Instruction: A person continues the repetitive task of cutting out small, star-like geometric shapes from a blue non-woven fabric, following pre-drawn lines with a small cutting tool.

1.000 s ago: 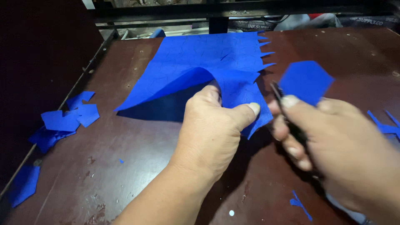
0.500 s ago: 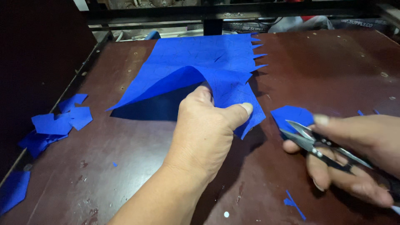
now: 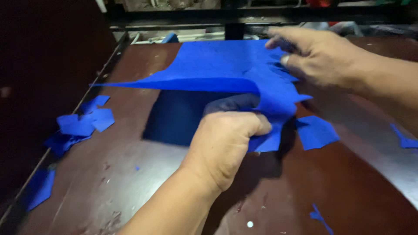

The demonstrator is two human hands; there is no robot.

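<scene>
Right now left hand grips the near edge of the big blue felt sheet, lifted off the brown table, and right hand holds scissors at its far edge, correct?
No scissors: in the head view the right hand pinches the blue felt sheet bare. The left hand grip and brown table are right.

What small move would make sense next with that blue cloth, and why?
Probably lay the blue cloth flat. The left hand bunches its near edge, lifted off the table, while the right hand pinches the jagged far edge, so it hangs creased between them.
</scene>
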